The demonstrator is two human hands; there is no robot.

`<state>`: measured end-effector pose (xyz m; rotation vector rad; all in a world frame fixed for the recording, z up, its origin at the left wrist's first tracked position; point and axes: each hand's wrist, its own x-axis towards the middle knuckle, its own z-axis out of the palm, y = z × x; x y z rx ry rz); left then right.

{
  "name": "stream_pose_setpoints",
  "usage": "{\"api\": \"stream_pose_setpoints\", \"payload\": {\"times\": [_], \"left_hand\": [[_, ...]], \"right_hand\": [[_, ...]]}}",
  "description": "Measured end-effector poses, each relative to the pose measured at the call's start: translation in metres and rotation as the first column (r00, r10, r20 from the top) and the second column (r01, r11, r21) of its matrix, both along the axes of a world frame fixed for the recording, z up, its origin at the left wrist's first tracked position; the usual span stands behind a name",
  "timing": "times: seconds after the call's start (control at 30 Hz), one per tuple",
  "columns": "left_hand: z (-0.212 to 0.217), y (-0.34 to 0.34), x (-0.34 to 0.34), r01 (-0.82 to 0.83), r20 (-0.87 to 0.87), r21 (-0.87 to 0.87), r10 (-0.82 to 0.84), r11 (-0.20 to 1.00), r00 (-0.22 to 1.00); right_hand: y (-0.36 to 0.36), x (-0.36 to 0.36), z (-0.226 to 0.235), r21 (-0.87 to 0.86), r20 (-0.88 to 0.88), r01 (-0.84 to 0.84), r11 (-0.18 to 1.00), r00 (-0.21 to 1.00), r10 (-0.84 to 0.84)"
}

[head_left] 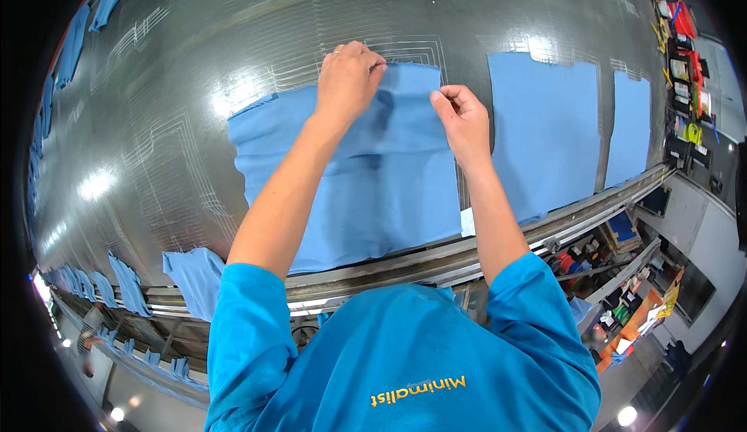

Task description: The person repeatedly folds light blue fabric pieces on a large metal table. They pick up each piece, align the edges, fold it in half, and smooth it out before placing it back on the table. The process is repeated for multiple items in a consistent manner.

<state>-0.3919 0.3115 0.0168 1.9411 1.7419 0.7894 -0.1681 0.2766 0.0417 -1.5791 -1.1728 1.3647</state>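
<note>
A blue fabric panel (373, 175) lies on the dark, shiny table (194, 66) in front of me, with soft wrinkles and a shadow across it. My left hand (350, 78) is closed at the panel's far edge, its fingers curled and a ring on one of them. At the far right corner, my right hand (465, 121) pinches the same panel between thumb and fingers. The left forearm crosses over the cloth and hides part of it. White outlines (405, 43) marked on the table run just beyond the far edge.
A second blue panel (545, 129) lies flat to the right, with a narrower blue piece (629, 129) beyond it. Another blue piece (196, 276) hangs over the near rail (436, 265) at left. Tools and containers (685, 82) crowd the far right side.
</note>
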Motion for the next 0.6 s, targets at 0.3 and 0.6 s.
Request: {"api": "stream_pose_setpoints", "payload": {"times": [0.3, 0.6], "left_hand": [[0.003, 0.004, -0.004, 0.029, -0.044, -0.009, -0.029, 1.000, 0.999], [0.020, 0.007, -0.013, -0.042, 0.042, -0.126, 0.048, 0.991, 0.998]], "right_hand": [[0.002, 0.005, -0.006, -0.024, -0.033, 0.002, 1.000, 0.999, -0.003], [0.014, 0.008, -0.010, -0.129, 0.081, 0.057, 0.990, 0.996, -0.047]]}}
